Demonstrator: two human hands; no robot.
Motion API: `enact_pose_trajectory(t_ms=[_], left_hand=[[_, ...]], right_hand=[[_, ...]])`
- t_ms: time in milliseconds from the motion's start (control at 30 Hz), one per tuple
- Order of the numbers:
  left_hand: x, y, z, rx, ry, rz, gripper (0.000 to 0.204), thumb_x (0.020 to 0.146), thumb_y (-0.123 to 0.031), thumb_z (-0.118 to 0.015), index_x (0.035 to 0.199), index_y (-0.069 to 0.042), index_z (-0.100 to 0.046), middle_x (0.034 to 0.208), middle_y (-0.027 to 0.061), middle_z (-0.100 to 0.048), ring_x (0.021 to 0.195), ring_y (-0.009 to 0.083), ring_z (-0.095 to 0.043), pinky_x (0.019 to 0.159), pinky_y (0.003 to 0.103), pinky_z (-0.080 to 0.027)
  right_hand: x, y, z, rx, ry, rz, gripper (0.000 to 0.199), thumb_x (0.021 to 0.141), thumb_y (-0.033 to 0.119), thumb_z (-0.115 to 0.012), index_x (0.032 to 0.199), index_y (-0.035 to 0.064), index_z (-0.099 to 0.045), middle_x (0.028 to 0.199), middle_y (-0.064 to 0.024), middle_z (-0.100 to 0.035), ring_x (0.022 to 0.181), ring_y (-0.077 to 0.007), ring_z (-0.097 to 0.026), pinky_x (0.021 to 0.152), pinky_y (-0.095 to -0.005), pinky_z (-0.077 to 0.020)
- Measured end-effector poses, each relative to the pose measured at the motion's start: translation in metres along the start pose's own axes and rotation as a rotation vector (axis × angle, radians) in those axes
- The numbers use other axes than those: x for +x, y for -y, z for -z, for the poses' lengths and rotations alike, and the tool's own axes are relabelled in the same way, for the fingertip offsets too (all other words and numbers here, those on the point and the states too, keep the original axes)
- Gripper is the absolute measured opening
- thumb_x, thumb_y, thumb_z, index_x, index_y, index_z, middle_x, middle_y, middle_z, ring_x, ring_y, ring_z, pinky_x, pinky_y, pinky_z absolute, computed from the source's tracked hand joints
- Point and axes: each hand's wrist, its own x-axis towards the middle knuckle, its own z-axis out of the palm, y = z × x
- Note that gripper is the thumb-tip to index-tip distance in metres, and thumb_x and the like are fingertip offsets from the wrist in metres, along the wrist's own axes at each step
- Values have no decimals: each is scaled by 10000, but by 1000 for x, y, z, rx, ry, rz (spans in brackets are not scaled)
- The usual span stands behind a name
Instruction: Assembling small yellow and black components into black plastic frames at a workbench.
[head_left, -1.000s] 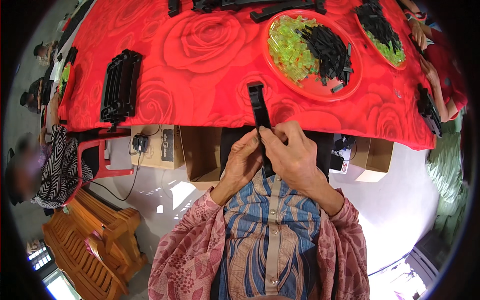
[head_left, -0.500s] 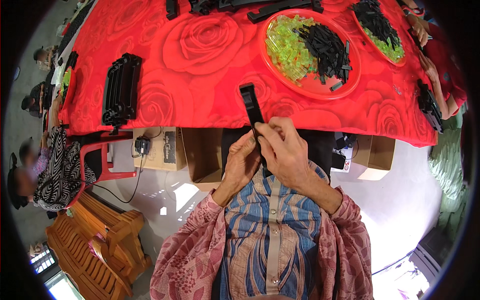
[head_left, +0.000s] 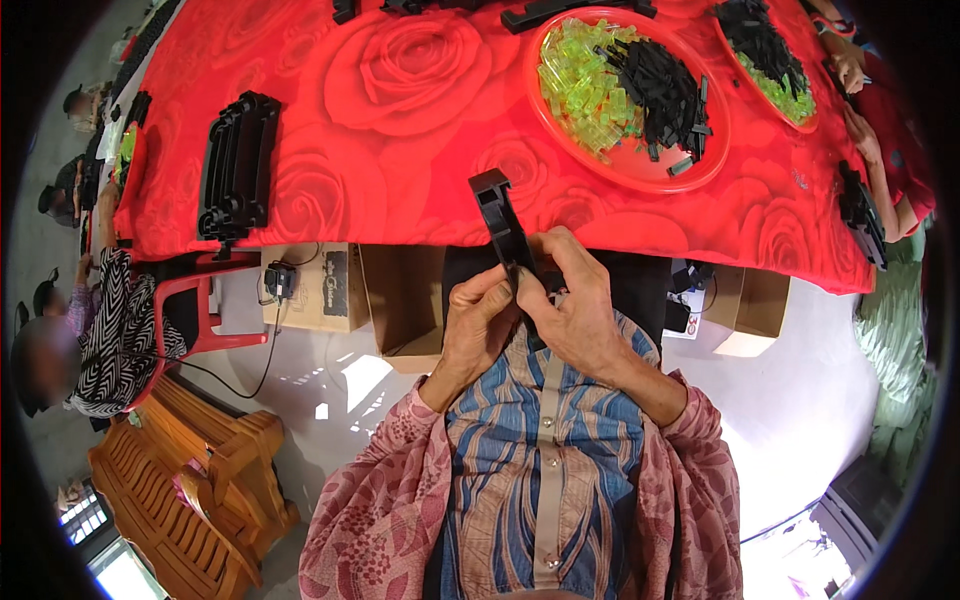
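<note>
Both my hands grip one long black plastic part (head_left: pixel 503 222) over my lap, its far end tilted up toward the near edge of the table. My left hand (head_left: pixel 474 325) is closed on it from the left, with fingers and thumb around its lower half. My right hand (head_left: pixel 580 305) is closed on the other side, its thumb pressed to the part's middle. Whether a smaller piece sits under the thumbs is hidden. Beyond my hands stands a red round tray (head_left: pixel 640 180) with yellow-green clear pieces (head_left: pixel 585 85) and small black strips (head_left: pixel 660 95).
A red rose-patterned tablecloth (head_left: pixel 400 80) covers the table. Several similar black parts (head_left: pixel 238 170) are stacked at left. A second red tray (head_left: pixel 770 70) lies at right, near another person's hands (head_left: pixel 860 130). Cardboard boxes (head_left: pixel 400 310) are under the table, and a wooden bench (head_left: pixel 180 500) stands lower left.
The black part has turned a little, showing more of its hollow side. My right hand has shifted, its index finger drawn back and its thumb now on the part.
</note>
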Motion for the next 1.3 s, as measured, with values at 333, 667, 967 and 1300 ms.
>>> enact_pose_trajectory(t_ms=[333,667,967,1300], left_hand=[[8,-1,2,37,-117,-3,299,958,-99,-611,1237,6,-621,1149,104,-679,1011,195,-654,907,352,-528],[-2,-31,-17,600,-192,-73,290,932,-51,-600,1208,33,-635,1119,98,-685,969,133,-640,861,279,-518],[-9,-43,-39,1033,-172,-176,260,894,-2,-644,1144,66,-663,989,53,-673,861,111,-622,765,235,-507],[-11,-37,-26,520,-281,-75,324,903,-57,-658,1197,75,-624,1042,97,-677,872,129,-632,764,255,-525]], right_hand=[[2,-13,-5,-122,1,50,310,830,30,-621,1111,-76,-547,963,-233,-566,864,-400,-609,742,-434,-503],[-4,-8,-6,-7,90,-33,401,829,37,-628,1200,-82,-539,1036,-248,-591,884,-414,-648,743,-419,-531],[-1,5,0,-65,106,-118,255,817,69,-640,1031,-52,-572,916,-225,-586,804,-417,-627,681,-448,-506],[0,2,-3,-116,156,-118,277,847,65,-632,1092,-53,-580,928,-231,-601,825,-388,-636,705,-427,-502]])
